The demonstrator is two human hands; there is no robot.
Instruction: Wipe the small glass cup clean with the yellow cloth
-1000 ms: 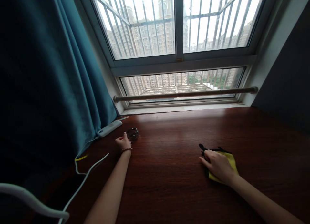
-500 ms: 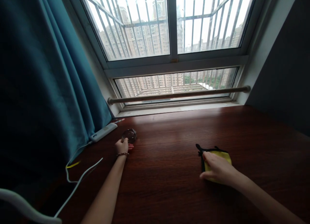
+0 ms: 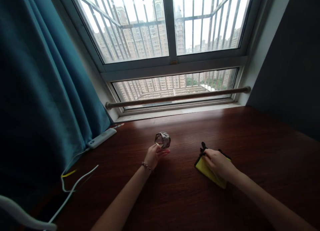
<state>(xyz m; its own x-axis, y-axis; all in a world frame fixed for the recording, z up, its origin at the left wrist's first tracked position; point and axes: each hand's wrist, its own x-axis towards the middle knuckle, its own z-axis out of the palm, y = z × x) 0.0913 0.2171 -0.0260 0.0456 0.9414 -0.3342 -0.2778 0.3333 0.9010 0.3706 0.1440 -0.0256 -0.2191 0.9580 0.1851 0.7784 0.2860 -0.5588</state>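
By the window [image 3: 171,34]: I work low over a table [image 3: 180,184].
Left hand [image 3: 153,156]: half-open, I pinch a tilted dish [image 3: 166,140].
Right hand [image 3: 220,161]: fingers curled, I grip a yellow cloth [image 3: 208,172].

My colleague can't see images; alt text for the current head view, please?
A person's left hand holds a small see-through dish and the right hand grips a black-edged yellow cloth, both over a reddish wooden surface. Behind is a barred window; a blue curtain hangs at left.
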